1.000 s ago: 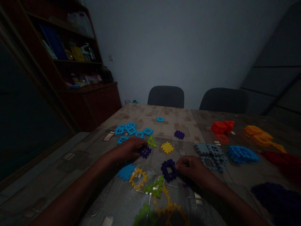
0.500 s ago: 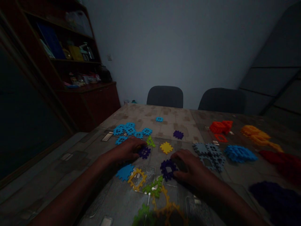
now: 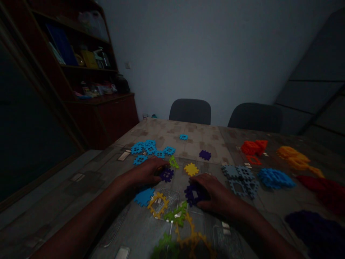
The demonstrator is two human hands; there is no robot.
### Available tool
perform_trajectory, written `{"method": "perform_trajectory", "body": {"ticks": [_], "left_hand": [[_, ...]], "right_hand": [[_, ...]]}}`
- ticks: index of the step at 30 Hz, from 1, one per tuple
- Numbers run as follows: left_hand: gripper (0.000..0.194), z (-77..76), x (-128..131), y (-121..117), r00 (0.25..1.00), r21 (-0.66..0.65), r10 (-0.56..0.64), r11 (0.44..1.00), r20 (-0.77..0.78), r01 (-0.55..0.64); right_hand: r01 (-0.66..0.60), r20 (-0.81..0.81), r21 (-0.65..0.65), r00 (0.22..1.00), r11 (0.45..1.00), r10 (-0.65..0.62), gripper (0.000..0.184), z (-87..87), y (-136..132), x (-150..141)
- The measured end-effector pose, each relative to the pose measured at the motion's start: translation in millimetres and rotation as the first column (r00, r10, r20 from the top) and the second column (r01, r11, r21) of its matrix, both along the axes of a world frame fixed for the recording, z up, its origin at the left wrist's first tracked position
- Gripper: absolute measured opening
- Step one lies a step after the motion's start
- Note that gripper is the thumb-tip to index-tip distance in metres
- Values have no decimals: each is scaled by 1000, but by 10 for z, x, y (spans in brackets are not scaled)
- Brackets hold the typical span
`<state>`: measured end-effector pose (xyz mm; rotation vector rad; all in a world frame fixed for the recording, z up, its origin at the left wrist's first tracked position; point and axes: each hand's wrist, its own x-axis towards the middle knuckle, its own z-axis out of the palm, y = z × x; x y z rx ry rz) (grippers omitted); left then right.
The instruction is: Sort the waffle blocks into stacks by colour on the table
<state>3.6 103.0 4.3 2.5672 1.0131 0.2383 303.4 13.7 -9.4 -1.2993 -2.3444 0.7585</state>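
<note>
My left hand is closed on the edge of a purple interlocking tile with window holes. My right hand curls over the right side of a purple interlocking tile with a large central hole, gripping it at the table surface. Between and beyond the hands lie a yellow tile and a green triangular tile. Nearer me are a solid blue tile, a yellow ring-like tile and a green tile. Both thumbs show; some fingertips are hidden.
Light-blue windowed tiles lie at the far left, and a purple tile farther back. Joined grey tiles sit to the right. Beyond are orange-red, orange, blue, red and purple piles.
My right hand has slid slightly left, its fingers now reaching farther over the holed purple tile. My left hand stays on the windowed purple tile. The view has shifted slightly.
</note>
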Motion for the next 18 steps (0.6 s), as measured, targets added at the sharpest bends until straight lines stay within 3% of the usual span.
{"method": "perform_trajectory", "body": {"ticks": [6, 18], "left_hand": [[56, -30, -11, 8, 1000, -2, 3, 1000, 6, -3], [63, 81, 43, -48, 998, -73, 52, 996, 45, -48]], "right_hand": [[17, 21, 14, 1000, 1000, -17, 72, 76, -40, -16], [-70, 108, 11, 992, 997, 68, 74, 84, -122, -106]]}}
